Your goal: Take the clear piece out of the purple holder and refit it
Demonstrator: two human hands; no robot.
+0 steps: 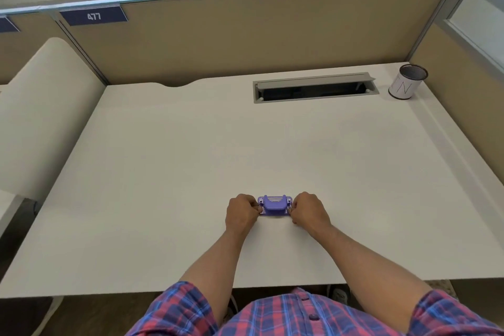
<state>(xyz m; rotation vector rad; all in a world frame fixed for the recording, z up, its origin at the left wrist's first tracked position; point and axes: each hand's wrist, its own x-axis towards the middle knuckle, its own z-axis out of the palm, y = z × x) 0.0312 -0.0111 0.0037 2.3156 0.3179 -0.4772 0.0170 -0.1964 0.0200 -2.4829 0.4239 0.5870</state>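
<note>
A small purple holder lies flat on the white desk, near the front edge. My left hand pinches its left end and my right hand pinches its right end. Small pale spots at the holder's two ends, by my fingertips, may be the clear piece; it is too small to make out. Both forearms reach in from the bottom of the view.
A white cup with a dark rim stands at the back right corner. A grey cable slot with a raised lid is set into the desk's back. Beige partition walls close the back and right sides.
</note>
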